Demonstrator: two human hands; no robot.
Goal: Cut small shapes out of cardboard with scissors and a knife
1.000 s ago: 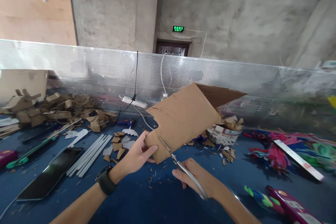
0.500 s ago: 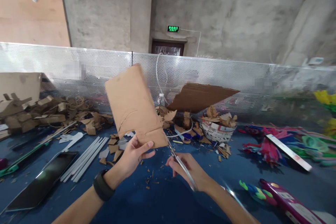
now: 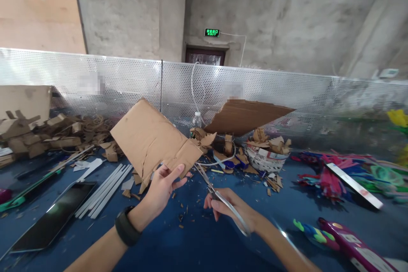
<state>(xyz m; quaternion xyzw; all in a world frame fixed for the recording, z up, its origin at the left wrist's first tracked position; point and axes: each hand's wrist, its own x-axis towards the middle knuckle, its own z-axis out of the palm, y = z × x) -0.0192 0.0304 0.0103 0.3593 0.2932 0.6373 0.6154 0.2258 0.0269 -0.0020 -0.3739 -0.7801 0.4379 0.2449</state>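
A flat, creased piece of cardboard [image 3: 149, 136] is pinched at its lower right part by my left hand [image 3: 164, 187], thumb in front and fingers partly behind it. My right hand [image 3: 231, 208] grips a pair of metal scissors [image 3: 208, 185] by the handles. The scissor blades point up and left, parted slightly, and their tips are close to the lower right corner of the cardboard. Whether the tips touch it I cannot tell. Small cardboard scraps [image 3: 181, 216] lie on the blue table [image 3: 197, 246] below my hands.
Cardboard offcuts [image 3: 41, 136] are heaped at the back left. Glue sticks [image 3: 103, 191] and a dark tablet [image 3: 54, 216] lie on the left. Behind stand a scrap basket [image 3: 267, 159], a bottle [image 3: 196, 120] and a big cardboard sheet [image 3: 248, 117]. Pipe cleaners [image 3: 331, 180] and a purple tool [image 3: 350, 242] lie right.
The cardboard has tilted over to the left and its top is lower. The scissors have come away from its edge, and my right hand has shifted slightly to the right.
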